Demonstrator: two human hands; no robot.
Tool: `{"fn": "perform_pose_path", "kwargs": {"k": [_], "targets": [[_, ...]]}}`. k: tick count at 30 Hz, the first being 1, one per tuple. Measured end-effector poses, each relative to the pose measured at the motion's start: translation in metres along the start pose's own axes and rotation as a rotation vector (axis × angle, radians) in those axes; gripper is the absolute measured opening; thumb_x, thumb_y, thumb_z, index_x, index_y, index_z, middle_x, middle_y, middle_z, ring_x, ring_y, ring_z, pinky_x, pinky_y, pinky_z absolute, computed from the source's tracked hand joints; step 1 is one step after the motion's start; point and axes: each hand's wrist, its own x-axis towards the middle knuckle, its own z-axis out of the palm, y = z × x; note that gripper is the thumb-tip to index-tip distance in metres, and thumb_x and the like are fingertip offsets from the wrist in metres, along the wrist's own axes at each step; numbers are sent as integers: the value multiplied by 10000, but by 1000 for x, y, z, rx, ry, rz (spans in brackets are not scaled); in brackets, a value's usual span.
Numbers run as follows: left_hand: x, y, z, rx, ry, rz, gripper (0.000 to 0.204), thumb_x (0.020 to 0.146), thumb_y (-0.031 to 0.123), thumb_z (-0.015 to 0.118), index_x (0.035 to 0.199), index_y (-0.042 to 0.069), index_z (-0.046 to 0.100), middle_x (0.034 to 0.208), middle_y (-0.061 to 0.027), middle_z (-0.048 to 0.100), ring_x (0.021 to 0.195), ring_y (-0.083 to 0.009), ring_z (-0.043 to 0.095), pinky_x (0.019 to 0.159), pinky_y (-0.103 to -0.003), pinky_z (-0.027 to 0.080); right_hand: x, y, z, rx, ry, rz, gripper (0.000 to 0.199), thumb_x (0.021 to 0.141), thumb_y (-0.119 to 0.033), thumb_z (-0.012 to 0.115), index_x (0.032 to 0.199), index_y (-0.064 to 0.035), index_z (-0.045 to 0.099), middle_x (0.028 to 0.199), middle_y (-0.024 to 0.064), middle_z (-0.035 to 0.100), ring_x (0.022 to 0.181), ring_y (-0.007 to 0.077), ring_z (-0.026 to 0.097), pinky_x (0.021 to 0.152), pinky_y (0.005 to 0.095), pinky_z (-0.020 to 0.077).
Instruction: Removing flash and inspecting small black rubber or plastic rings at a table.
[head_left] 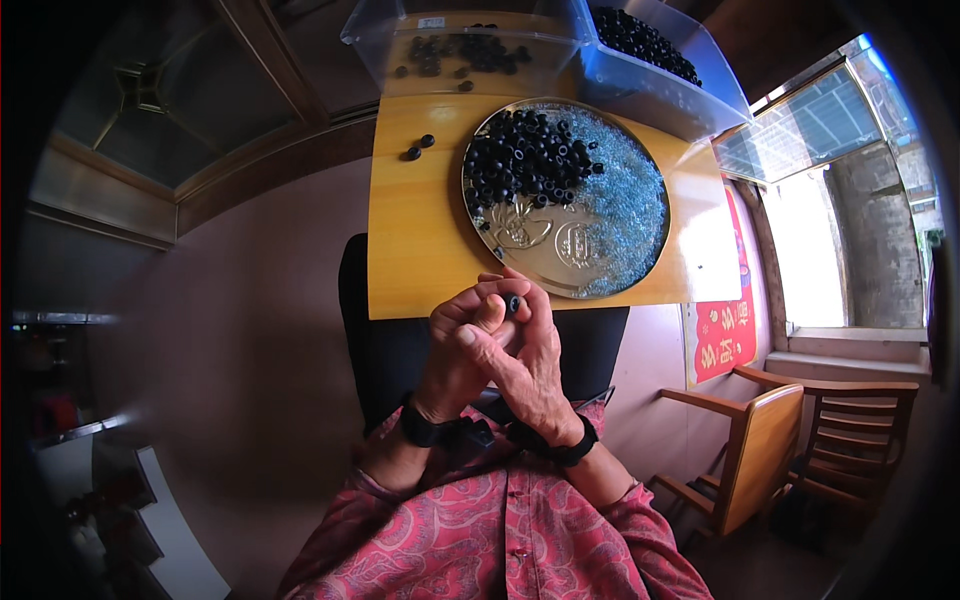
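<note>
Black bead [514, 302] pinched between both hands, just above the table [420, 230] edge.
Left hand [462, 345] and right hand [520, 355] grip it together; a heap of beads [525, 160] waits on the round tray [560, 260], more in the bins [650, 85].

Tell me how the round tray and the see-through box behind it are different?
The round metal tray is flat, shiny and shallow; the left clear plastic box is deep with tall see-through walls. The tray holds a big heap of black beads beside tiny pale blue-grey bits; the box holds only a thin scatter of black beads. Both sit on the yellow wooden table.
</note>
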Motion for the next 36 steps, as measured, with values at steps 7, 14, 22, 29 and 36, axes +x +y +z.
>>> {"fn": "perform_pose_path", "kwargs": {"k": [7, 14, 22, 29, 36], "targets": [[6, -2, 4, -94, 18, 65, 261, 983, 199, 597, 1137, -7, 644, 913, -41, 583, 680, -58, 442, 624, -218, 401, 8, -10, 1, -12, -7, -108, 732, 808, -253, 799, 1368, 22, 415, 1305, 151, 566, 1211, 237, 528, 1025, 370, 417], [12, 4, 1, -157, -55, 33, 287, 986, 218, 593, 1155, -10, 635, 959, -70, 611, 659, -62, 422, 614, -211, 392, 12, -10, 1, 58, -8, -115, 775, 799, -279, 806, 1384, 21, 397, 1299, 147, 566, 1212, 240, 526, 1030, 374, 413], [24, 13, 4, -19, 55, 26, 227, 968, 165, 614, 1137, 20, 657, 899, -50, 631, 700, -56, 480, 633, -195, 413, 14, 8, -8, 256, -33, -93, 616, 921, -228, 682, 1396, 11, 370, 1162, 166, 607, 1067, 228, 604, 904, 332, 485], [90, 68, 16, 84, 244, -12, 184, 920, 243, 696, 975, 68, 682, 767, -2, 605, 559, -51, 513, 467, -199, 399, 7, 26, -30, 225, 34, -12, 377, 945, -93, 640, 1273, 22, 493, 1157, 128, 634, 1038, 172, 632, 900, 294, 507], [198, 113, 20, 55, 153, 268, 145, 922, 149, 674, 930, 5, 669, 833, -69, 663, 741, -164, 678, 722, -340, 619, -1, 33, -35, 225, 125, -50, 351, 935, -103, 659, 1239, 10, 525, 1115, 105, 660, 1000, 144, 631, 813, 270, 531]]}}
